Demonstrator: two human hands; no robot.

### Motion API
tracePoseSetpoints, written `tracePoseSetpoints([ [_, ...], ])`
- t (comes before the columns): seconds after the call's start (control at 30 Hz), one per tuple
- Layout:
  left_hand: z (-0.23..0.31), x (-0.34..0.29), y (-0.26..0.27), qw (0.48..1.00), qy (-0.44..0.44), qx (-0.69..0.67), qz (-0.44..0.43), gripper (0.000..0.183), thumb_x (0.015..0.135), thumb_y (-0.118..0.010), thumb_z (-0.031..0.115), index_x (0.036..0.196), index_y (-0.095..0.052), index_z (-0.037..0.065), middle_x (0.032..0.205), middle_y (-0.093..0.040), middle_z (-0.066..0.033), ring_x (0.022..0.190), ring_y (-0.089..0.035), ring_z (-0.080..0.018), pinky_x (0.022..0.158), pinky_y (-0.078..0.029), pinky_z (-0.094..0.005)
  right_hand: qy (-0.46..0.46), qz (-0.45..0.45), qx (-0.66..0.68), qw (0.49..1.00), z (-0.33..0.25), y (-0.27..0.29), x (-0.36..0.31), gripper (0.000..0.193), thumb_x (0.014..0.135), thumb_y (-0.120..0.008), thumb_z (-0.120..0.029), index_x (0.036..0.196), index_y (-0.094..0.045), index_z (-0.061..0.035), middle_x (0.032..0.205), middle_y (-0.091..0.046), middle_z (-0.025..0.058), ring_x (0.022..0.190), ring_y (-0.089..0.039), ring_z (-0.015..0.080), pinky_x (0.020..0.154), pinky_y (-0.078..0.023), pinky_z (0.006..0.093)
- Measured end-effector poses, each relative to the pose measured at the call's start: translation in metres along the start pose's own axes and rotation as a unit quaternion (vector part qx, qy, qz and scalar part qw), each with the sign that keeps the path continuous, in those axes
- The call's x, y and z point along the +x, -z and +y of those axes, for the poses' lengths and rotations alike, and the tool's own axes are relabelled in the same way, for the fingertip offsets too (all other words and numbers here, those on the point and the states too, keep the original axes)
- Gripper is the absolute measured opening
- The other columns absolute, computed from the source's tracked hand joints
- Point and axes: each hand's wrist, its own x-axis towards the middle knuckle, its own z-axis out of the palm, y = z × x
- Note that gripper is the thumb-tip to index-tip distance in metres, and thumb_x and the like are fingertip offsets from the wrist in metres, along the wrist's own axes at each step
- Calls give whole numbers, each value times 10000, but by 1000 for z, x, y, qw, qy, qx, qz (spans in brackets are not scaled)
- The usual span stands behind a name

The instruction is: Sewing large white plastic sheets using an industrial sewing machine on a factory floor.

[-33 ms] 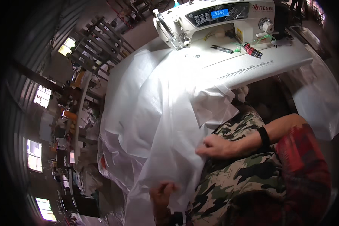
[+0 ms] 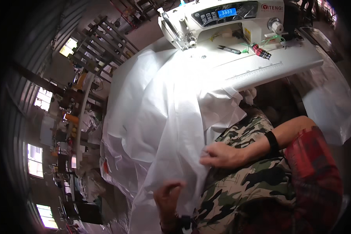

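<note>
A large sheet of white woven fabric (image 2: 144,128) drapes from the sewing machine's bed down over its front edge, falling in long folds toward my lap. My right hand (image 2: 222,155) is closed in a pinch at the fabric's right-hand edge, above my camouflage-patterned apron (image 2: 249,179). Lower and to the left, my left hand (image 2: 167,197) is over the same fabric with its fingers curled in. Motion blurs its fingertips, and what they hold does not show. The white sewing machine (image 2: 226,19) stands beyond, its needle area lit brightly over the fabric.
On the machine bed (image 2: 269,72) lie thread snips (image 2: 230,50) and a red plaid cloth bundle (image 2: 261,51). A translucent plastic bag (image 2: 329,105) hangs at the right. Slatted racks (image 2: 101,48) and a cluttered bench (image 2: 84,113) stand to the left.
My right hand has shifted slightly left along the fabric. My left hand has moved a little up and left. The fabric on the machine looks the same.
</note>
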Motion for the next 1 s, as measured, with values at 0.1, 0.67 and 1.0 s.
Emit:
tracePoseSetpoints([
  [0.1,14,50,-27,985,-158,10,-64,245,846,-708,145,1001,-650,-36,870,-689,-88,809,-655,-157,738,-523,-274,107,-89,-69,988,-37,-15,-14,283,921,-560,-257,1015,-557,10,883,-644,216,794,-635,395,715,-516,462],
  [0.67,31,63,-21,979,40,-193,52,106,986,-512,96,931,-576,31,773,-540,57,670,-434,-1,609,-363,-159,-46,221,210,951,84,34,59,314,939,-615,-305,1111,-619,-43,927,-638,28,822,-583,112,709,-481,285],
  [1.0,18,80,3,985,-16,-141,97,164,976,-557,158,868,-554,35,773,-571,32,677,-485,-34,627,-398,-181,-5,-219,312,924,48,48,31,187,933,-644,-182,1026,-652,-20,1031,-696,88,1005,-640,178,928,-476,320],
])
